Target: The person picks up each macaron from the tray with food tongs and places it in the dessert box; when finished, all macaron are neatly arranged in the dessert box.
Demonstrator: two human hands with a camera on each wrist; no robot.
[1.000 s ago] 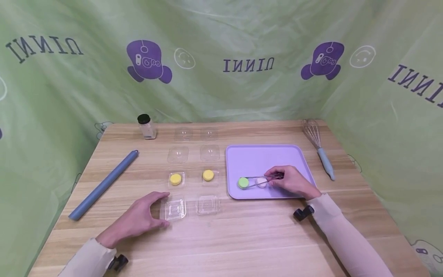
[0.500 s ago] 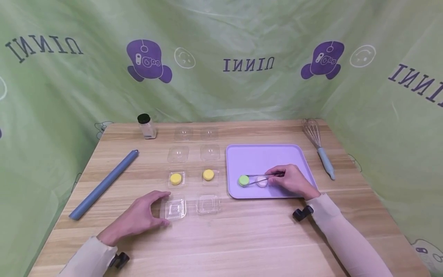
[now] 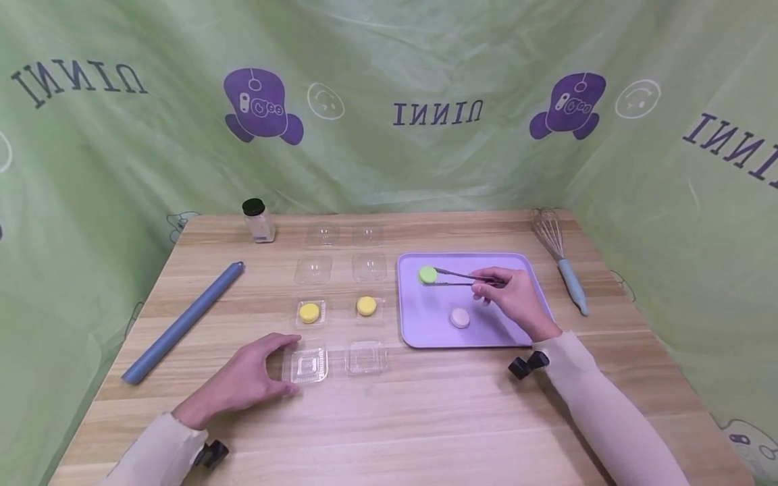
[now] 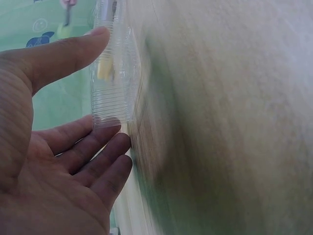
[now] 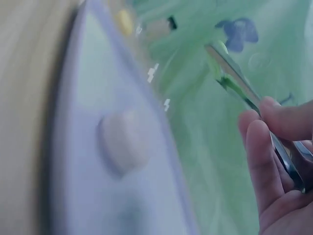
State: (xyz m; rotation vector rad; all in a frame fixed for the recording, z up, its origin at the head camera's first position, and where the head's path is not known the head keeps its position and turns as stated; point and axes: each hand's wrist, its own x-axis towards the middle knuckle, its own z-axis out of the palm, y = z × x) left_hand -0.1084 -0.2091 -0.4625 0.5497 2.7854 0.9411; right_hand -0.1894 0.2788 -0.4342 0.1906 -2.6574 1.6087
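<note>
My right hand (image 3: 513, 297) grips slim metal tongs (image 3: 464, 275) that pinch a green macaron (image 3: 428, 275) above the purple tray (image 3: 419, 334). A pale pink macaron (image 3: 460, 318) lies on that tray, below the tongs. In the right wrist view, thumb and fingers hold the tongs (image 5: 244, 90), and the pink macaron (image 5: 124, 142) shows blurred. My left hand (image 3: 243, 374) spreads its thumb and fingers at the left side of a clear plastic box base (image 3: 308, 366). The left wrist view shows relaxed fingertips at the ribbed wall of this box (image 4: 110, 100); firm contact is unclear.
Two yellow macarons (image 3: 309, 312) sit in clear bases. Another clear base (image 3: 366, 358) stands right of the left hand's one. Clear lids (image 3: 313, 270) lie behind. A blue rolling pin (image 3: 182, 324), a black-capped jar (image 3: 258, 221) and a whisk (image 3: 562, 263) lie around the edges.
My right hand has lifted the tongs with the green macaron off the tray, up and toward its far side, uncovering the pink macaron. The left hand has stayed in place.
</note>
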